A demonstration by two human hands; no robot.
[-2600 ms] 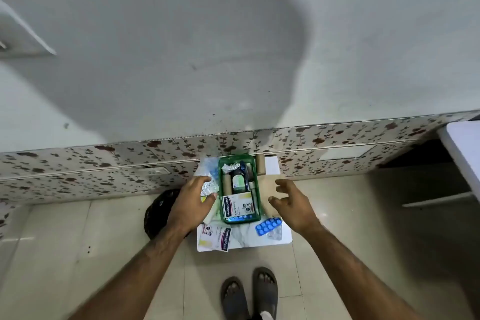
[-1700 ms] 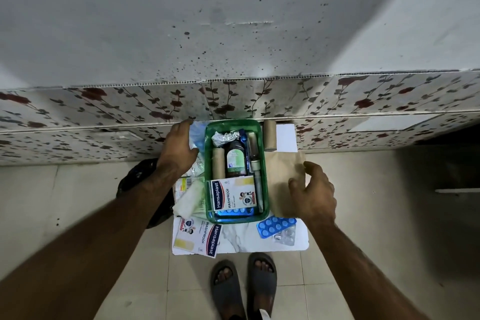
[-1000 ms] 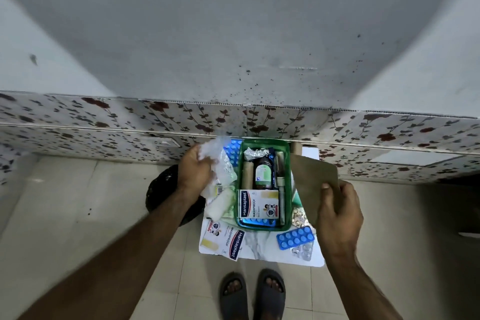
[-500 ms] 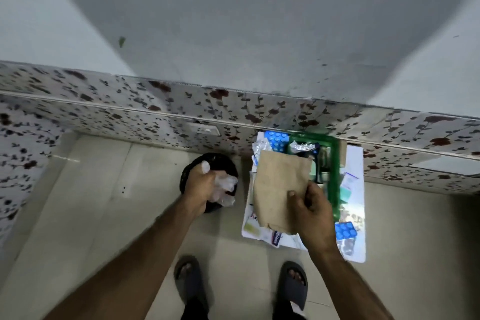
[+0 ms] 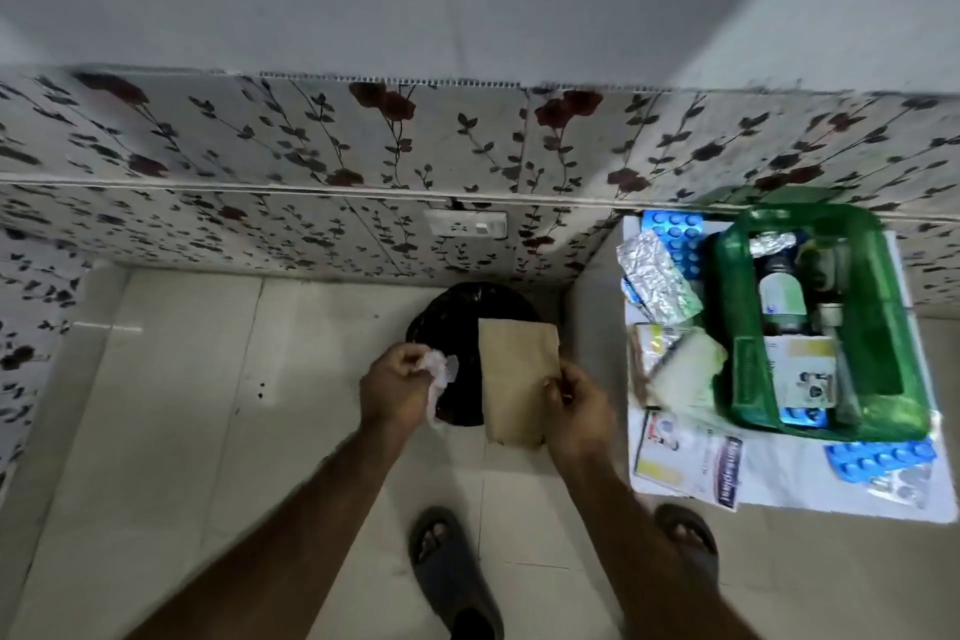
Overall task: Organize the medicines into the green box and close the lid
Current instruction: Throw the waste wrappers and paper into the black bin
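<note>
Task partly done. The green box point(image 5: 821, 327) stands open on a low white bench point(image 5: 779, 489) against the flowered wall panel, to the right of the person; no lid is on it, and no lid can be picked out with certainty. Judged from this view, packing is about half finished and closing has not begun.

Contents of the box: an upright bottle point(image 5: 782, 299) with a green label near the middle, a crumpled foil strip point(image 5: 771, 242) at the far end, a white printed carton point(image 5: 800, 377) at the near end, a blue strip showing just under the carton, and a slim tube-like item along the right wall, too blurred to name.

Left outside on the bench: a foil pack point(image 5: 657, 283) and a blue blister point(image 5: 675, 239) beside the box's far left corner; a pale pouch point(image 5: 680, 377) touching its left wall; a flat plaster packet point(image 5: 685, 457) at the near left; a second blue blister point(image 5: 878, 457) with a clear strip at the near right.

Both hands are away from the box, over a black-lined bin point(image 5: 467, 327) on the floor. The left hand point(image 5: 395, 387) pinches a crumpled clear wrapper point(image 5: 439, 366) at the bin's edge. The right hand point(image 5: 576, 403) pinches a flat brown paper bag point(image 5: 514, 379) by its right edge, held above the bin. Apparently waste is being discarded; the loose medicines remain to be boxed.
</note>
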